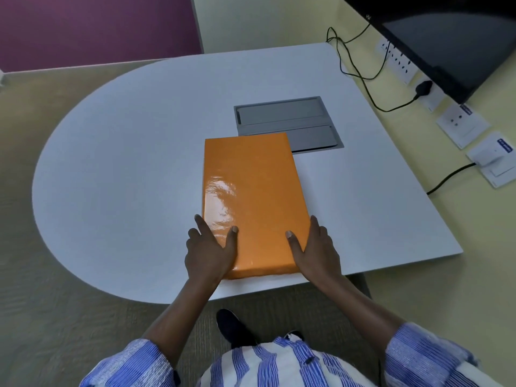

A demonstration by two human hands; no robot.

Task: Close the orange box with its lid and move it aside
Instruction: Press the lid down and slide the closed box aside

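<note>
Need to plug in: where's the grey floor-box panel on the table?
Head view: the grey panel sits set into the table, centre-right, its near-left corner covered by the orange box.

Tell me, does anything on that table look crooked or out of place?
Slightly. The orange box sits turned at an angle to the table, and its far corner overlaps the grey hatch set in the tabletop. The left hand and right hand grip its near end.

Grey hatch (pixel 289 124) in table (pixel 125 152) — monitor (pixel 452 43) beyond
</note>
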